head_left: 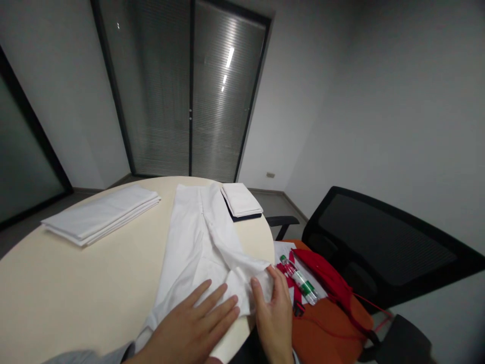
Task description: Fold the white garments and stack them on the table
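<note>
A white garment point(200, 237) lies spread lengthwise on the round cream table point(76, 288), reaching from the far edge to the near right edge. My left hand point(189, 328) rests flat on its near end, fingers stretched out and apart. My right hand point(275, 313) is at the table's right edge, thumb and fingers pinched on a folded corner of the garment point(252, 283).
A stack of folded white cloths point(100, 215) sits at the table's far left. A smaller folded white cloth point(241, 199) lies on a dark board at the far right edge. A black mesh chair point(379, 242) to the right holds red fabric and a green-labelled bottle point(299, 279).
</note>
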Action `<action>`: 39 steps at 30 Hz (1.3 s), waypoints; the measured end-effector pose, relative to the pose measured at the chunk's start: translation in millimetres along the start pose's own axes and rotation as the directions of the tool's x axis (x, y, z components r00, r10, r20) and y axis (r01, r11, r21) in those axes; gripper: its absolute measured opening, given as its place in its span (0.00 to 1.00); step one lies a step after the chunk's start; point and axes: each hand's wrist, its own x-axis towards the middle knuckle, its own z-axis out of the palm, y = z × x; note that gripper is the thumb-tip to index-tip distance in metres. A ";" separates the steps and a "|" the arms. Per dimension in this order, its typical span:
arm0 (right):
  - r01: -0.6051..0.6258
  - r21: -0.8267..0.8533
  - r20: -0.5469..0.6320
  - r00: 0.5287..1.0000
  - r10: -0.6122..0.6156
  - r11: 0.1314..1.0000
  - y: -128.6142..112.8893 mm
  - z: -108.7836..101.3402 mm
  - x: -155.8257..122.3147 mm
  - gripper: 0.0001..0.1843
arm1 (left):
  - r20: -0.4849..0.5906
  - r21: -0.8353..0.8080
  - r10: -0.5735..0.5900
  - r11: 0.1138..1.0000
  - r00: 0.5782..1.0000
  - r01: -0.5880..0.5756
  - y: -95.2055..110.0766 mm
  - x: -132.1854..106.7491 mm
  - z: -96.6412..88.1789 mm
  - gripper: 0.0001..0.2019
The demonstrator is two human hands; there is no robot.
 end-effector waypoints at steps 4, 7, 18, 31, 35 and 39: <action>0.057 -0.051 -0.051 0.997 -0.060 0.997 -4.2 2.7 7.9 0.26 | 0.050 -0.110 -0.028 0.993 0.998 0.034 -6.8 -1.3 15.9 0.33; 0.122 -0.084 0.047 0.992 -0.118 0.989 -4.3 2.1 9.3 0.13 | 0.041 -0.125 -0.019 0.992 0.999 0.024 -11.0 -2.1 28.7 0.33; 0.480 -0.272 0.000 0.867 -0.499 0.834 -6.7 -5.6 23.0 0.07 | 0.082 -0.231 -0.371 0.896 0.925 0.379 -5.1 6.9 4.1 0.30; 0.689 -0.018 0.096 0.723 -0.684 0.725 -15.1 -0.2 19.3 0.21 | 0.088 -0.188 -0.539 0.817 0.838 0.545 -18.8 23.0 1.5 0.19; 0.852 0.010 0.317 0.494 -0.810 0.524 -18.9 -0.3 17.4 0.22 | 0.044 -0.055 -0.533 0.843 0.845 0.535 -18.5 27.9 4.0 0.15; 0.872 -0.015 0.344 0.464 -0.816 0.490 -12.3 3.0 13.7 0.10 | 0.005 -0.003 -0.541 0.841 0.841 0.541 -23.1 20.3 -10.8 0.16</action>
